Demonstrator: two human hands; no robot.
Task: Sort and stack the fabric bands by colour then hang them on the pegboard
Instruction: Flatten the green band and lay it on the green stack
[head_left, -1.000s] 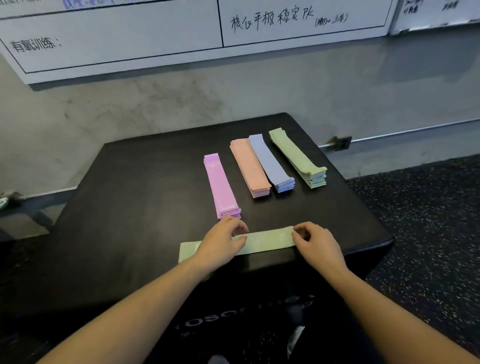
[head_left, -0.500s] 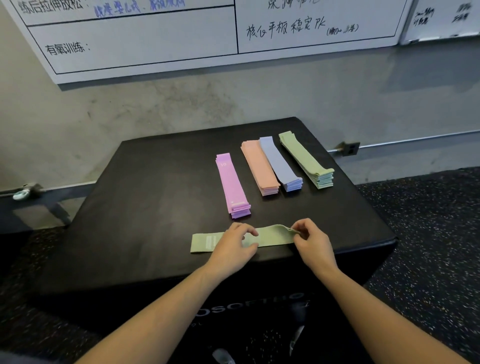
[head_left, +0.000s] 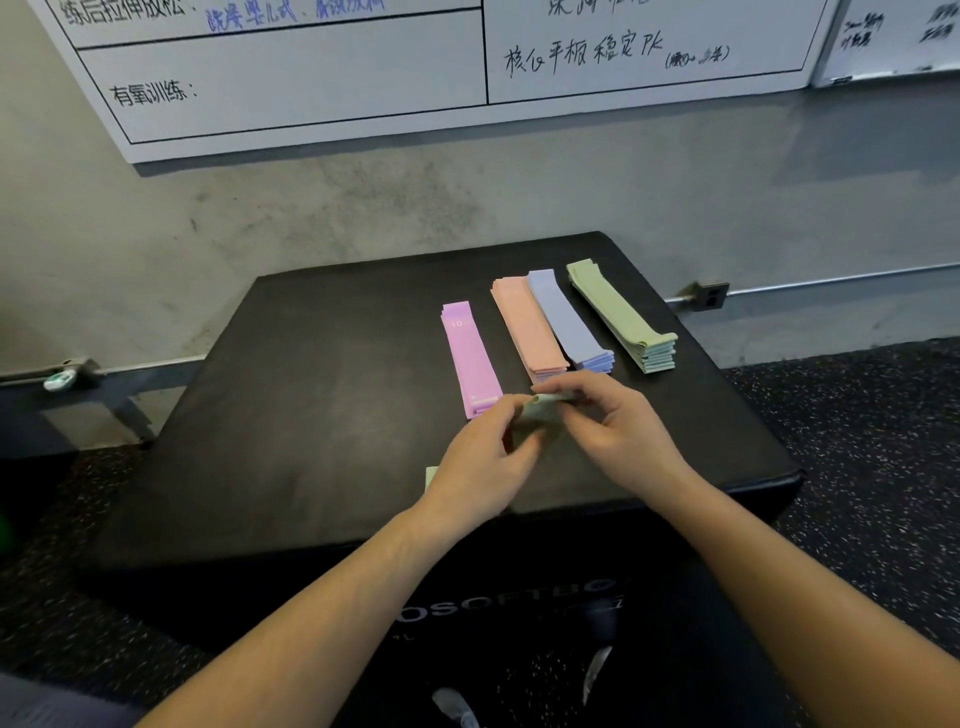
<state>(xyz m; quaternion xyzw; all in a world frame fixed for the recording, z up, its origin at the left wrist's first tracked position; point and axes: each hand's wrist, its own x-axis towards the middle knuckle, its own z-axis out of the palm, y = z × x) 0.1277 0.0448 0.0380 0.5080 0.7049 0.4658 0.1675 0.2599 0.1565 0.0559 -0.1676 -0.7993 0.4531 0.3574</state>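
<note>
- Since a second ago, the loose green band (head_left: 545, 408) has come up off the tabletop (head_left: 322, 415), where it lay flat and stretched between both hands; it is now bunched and lifted between them, and the two hands have drawn close together.
- A whiteboard (head_left: 291, 88) with handwritten Chinese characters hangs on the grey wall above the scene.
- The black padded tabletop carries four sorted stacks along its far right part.
- The left hand (head_left: 480, 462) pinches the near part of the green band, fingers curled; a pale green end (head_left: 431, 475) shows just left of its wrist.
- The right hand (head_left: 618, 434) pinches the band's upper fold between thumb and fingertips.
- The green stack (head_left: 621, 317) lies farthest right, apart from the others.
- The blue stack (head_left: 569, 322) and peach stack (head_left: 527, 327) lie side by side, touching.
- The pink stack (head_left: 470, 358) lies to their left, its near end just beside the left hand's fingers.
</note>
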